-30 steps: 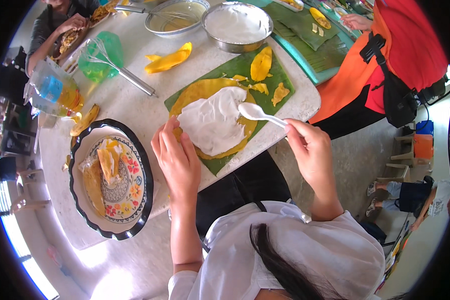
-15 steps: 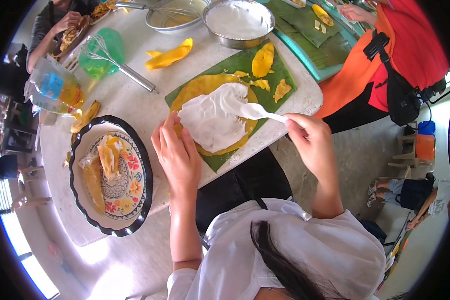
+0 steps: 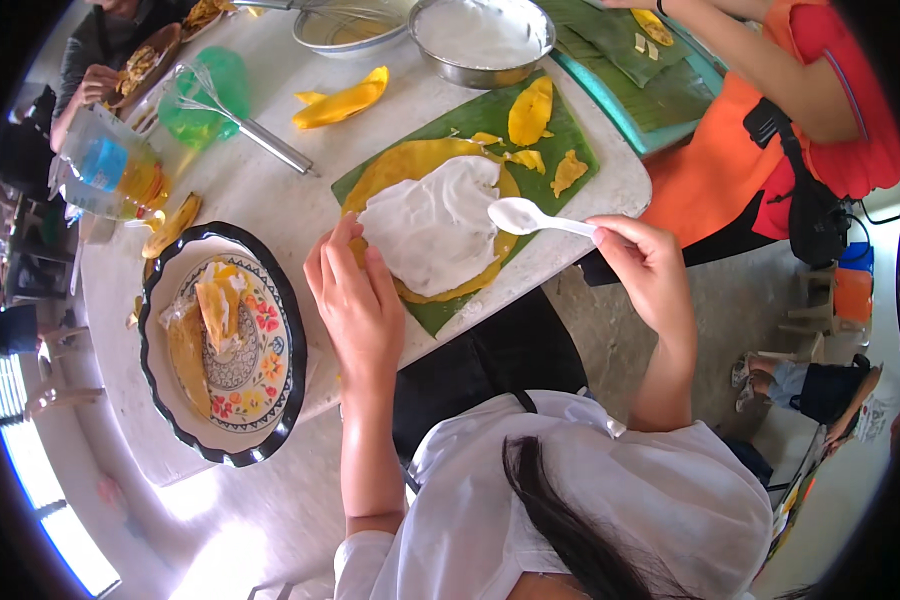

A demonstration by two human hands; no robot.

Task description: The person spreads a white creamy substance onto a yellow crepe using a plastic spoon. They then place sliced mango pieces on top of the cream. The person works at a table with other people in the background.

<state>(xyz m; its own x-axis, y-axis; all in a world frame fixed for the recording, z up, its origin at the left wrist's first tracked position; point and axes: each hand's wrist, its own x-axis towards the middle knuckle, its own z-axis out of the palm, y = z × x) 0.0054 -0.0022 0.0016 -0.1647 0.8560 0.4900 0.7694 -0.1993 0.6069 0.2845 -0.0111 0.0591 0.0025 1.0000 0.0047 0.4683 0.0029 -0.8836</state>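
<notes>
A round yellow crepe [image 3: 378, 178] lies on a green banana leaf [image 3: 576, 128], with white cream [image 3: 430, 225] spread over most of it. My right hand [image 3: 650, 268] pinches the handle of a white plastic spoon [image 3: 526, 216], whose bowl hangs at the cream's right edge. At the crepe's left edge rests my left hand [image 3: 355, 300], fingers stretched and slightly apart, holding nothing. Yellow mango pieces [image 3: 530, 112] lie on the leaf beyond the crepe. To the left, a floral dish [image 3: 295, 400] with a black wavy rim holds filled, rolled crepes [image 3: 220, 310].
Beyond the leaf stand a metal bowl of white cream [image 3: 480, 40] and a bowl of batter [image 3: 350, 35] with a whisk. A mango piece [image 3: 345, 100], a second whisk [image 3: 270, 145], a green bowl [image 3: 205, 100] and a bottle [image 3: 115, 165] are farther left. Co-workers stand at both far sides.
My right hand has drawn the spoon slightly right, off the cream's middle. My left hand stays at the crepe's edge. The co-worker at the right has reached an arm over the leaves.
</notes>
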